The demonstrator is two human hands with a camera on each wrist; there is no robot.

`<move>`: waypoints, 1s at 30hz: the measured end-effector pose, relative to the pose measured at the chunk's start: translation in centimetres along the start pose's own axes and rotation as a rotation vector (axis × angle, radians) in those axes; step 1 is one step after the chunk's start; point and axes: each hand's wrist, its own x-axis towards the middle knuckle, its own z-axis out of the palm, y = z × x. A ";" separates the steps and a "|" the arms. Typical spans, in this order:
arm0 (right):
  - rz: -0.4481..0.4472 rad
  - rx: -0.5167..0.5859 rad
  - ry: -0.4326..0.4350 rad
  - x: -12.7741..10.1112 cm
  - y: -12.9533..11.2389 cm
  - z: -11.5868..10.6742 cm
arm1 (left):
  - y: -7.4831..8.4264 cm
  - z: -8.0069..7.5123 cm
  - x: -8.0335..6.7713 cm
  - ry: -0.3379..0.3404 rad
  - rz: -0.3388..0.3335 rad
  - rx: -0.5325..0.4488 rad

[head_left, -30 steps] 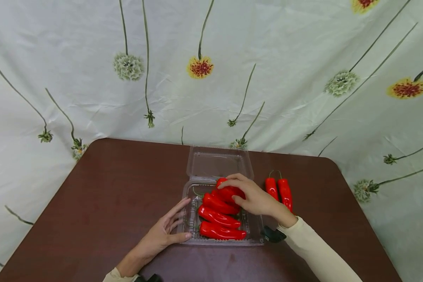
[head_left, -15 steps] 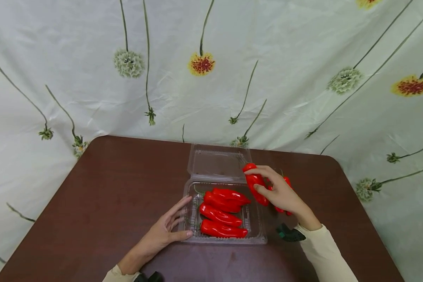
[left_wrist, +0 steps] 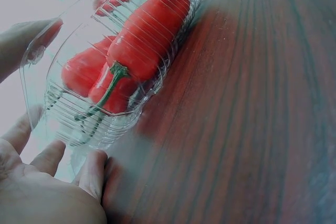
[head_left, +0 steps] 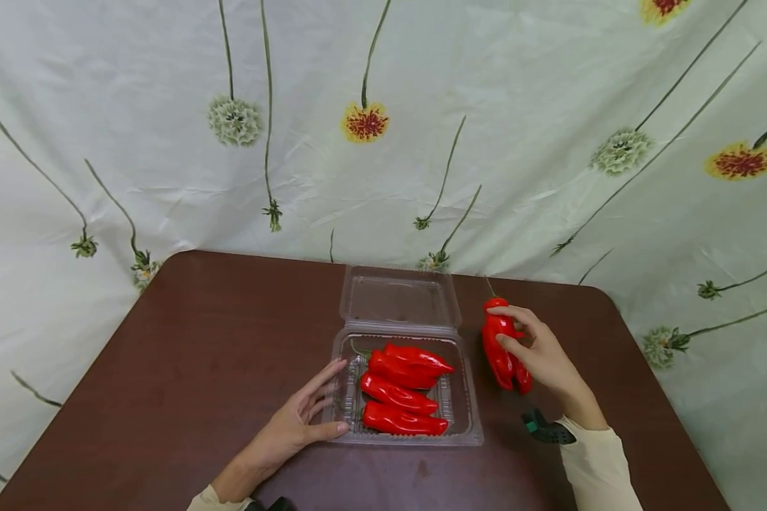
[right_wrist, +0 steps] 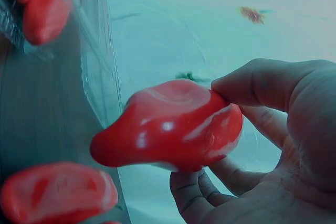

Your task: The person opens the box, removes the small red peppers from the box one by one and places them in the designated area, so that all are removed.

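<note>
Left hand (head_left: 292, 426) rested flat on counter (head_left: 185, 369), fingers straight and slightly spread, fingertips (left_wrist: 93, 165) against left wall of box (head_left: 469, 426); nothing held, box merely steadied. Box open, clear plastic, lid (head_left: 398, 298) folded back toward the cloth (head_left: 166, 142). Four peppers (head_left: 404, 394) counted inside, lying crosswise, stems toward the left hand; green stem seen through the ribbed wall in left wrist view.

Right of box: right hand (head_left: 543, 355) curled round one pepper (head_left: 497, 341), thumb on near side, fingers on far side, pepper raised off the counter, nearly upright with stem end up. Grip confirmed in right wrist view: thumb and fingers wrapped round the fat end (right_wrist: 173, 127). More red seen directly behind the held pepper, at least one further pepper (head_left: 523, 376) on the counter; count there not resolved.

Step judged: unloading, one pepper out of the box and carried to the group on the right. Next move judged to call for lowering it alongside the red piece already there, without rolling it, then releasing; left hand to keep the light box from sliding.

Black clip with green detail (head_left: 546, 431) noted at right wrist, apparently camera mount.

Writing: none legible. No brand or label found on box or lid; cloth printed with flowers only.
</note>
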 end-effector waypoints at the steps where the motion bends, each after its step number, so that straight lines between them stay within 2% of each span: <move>1: 0.015 0.014 0.006 -0.1 0.2 -0.2 | 0.0 0.0 0.0 -0.001 -0.001 0.002; 10: 0.036 0.030 0.025 -1.3 1.9 -1.5 | 0.1 0.0 0.1 0.005 -0.025 0.001; 24: 0.092 0.002 0.090 -2.7 5.2 -4.6 | -0.1 0.2 0.3 -0.013 0.014 0.002; 30: 0.146 0.019 0.069 -3.0 6.0 -4.8 | 0.0 0.2 0.3 -0.002 0.003 0.006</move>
